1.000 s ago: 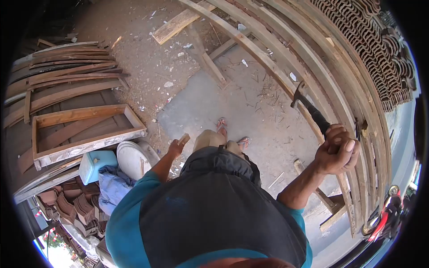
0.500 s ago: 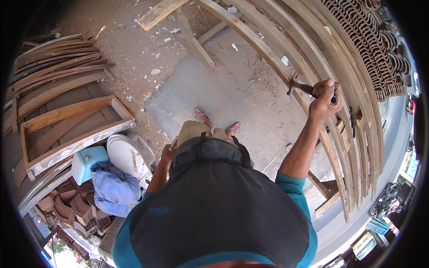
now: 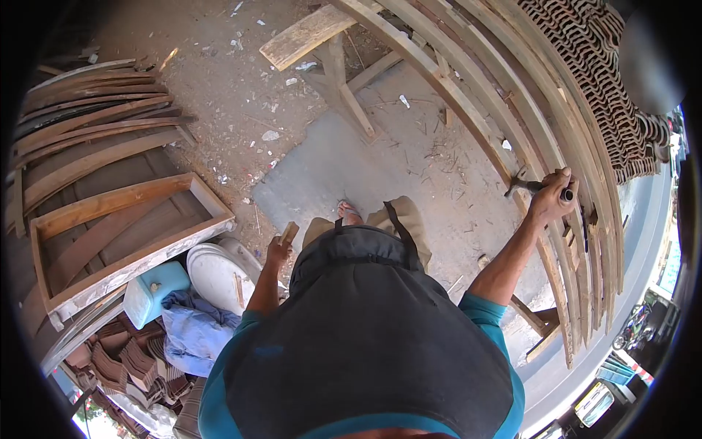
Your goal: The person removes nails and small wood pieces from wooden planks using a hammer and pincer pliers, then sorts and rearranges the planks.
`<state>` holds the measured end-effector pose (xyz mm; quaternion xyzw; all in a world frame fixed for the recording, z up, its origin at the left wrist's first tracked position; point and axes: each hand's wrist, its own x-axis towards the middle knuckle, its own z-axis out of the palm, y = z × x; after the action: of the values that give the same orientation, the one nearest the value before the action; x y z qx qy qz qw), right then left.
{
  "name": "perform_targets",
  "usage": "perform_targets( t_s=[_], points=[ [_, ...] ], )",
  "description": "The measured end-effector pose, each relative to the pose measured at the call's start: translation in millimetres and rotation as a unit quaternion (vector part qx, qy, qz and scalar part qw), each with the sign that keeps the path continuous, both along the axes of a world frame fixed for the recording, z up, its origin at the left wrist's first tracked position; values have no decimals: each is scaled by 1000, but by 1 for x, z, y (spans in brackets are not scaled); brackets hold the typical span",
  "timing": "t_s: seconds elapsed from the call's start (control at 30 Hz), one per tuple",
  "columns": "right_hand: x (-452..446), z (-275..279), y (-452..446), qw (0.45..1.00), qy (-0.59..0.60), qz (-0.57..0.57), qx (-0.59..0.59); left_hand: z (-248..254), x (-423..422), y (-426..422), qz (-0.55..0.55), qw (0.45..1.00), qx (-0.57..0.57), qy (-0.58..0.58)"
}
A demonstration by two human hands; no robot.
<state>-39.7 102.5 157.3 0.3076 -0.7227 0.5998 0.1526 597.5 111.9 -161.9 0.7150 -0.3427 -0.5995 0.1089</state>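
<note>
My right hand [image 3: 553, 196] is closed around the handle of a claw hammer [image 3: 528, 185]. The hammer's head is at the near long wooden beam [image 3: 468, 113]; whether it touches the wood I cannot tell. Several such beams lie side by side under and beyond that hand. Beside my left hip, my left hand [image 3: 278, 251] is closed on a short wooden block [image 3: 289, 233], whose end sticks up from the fingers.
A wooden frame [image 3: 113, 194] and curved planks [image 3: 95, 110] are on the left, near a light-blue box [image 3: 152, 293], a white plastic chair [image 3: 219, 274] and blue cloth [image 3: 196, 329]. Stacked roof tiles [image 3: 578, 66] stand at upper right. A wooden trestle [image 3: 351, 95] supports the beams.
My left hand has come out from beside my body, showing the wooden block. The view has shifted, so the beams sit lower and further right. The right hand keeps hold of the hammer.
</note>
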Motion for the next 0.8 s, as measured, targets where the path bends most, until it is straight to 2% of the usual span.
perform_targets(
  t_s=[0.17, 0.2, 0.27, 0.4, 0.47, 0.5, 0.53, 0.57, 0.6, 0.63, 0.7, 0.77, 0.8],
  points=[
    [9, -20, -28, 997, 53, -40, 50, -4, 0, -52, 57, 997, -36, 35],
    [14, -20, -35, 997, 27, -45, 55, -7, -2, -62, 71, 996, -40, 48],
    [22, -18, -54, 992, 70, -59, 90, -11, -4, -76, 55, 997, -33, 44],
    [28, -41, -100, 989, 55, -73, 116, 4, -16, -110, 20, 999, 6, 25],
    [31, -53, -132, 964, 98, -78, 234, 22, -17, -130, -38, 999, -33, -11],
    [43, -49, -151, 949, 87, -86, 290, 30, -19, -141, -50, 998, -21, -35],
    [39, -64, -162, 934, 27, -68, 350, 38, -13, -155, -52, 997, -16, -62],
    [36, -72, -171, 923, 72, -46, 374, 12, 6, -157, -66, 994, -6, -85],
    [40, -65, -185, 926, 44, -12, 374, -15, 20, -166, -79, 991, 8, -104],
    [41, -55, -197, 917, 54, 0, 395, -1, 20, -188, -50, 992, -8, -112],
    [42, -33, -226, 933, 18, 57, 354, 35, 15, -229, -130, 959, -11, -253],
    [44, -11, -258, 948, 20, 87, 307, 38, 14, -265, -57, 948, -82, -303],
    [45, 3, -270, 957, 25, 109, 269, 39, 13, -286, -62, 935, -110, -332]
  ],
)
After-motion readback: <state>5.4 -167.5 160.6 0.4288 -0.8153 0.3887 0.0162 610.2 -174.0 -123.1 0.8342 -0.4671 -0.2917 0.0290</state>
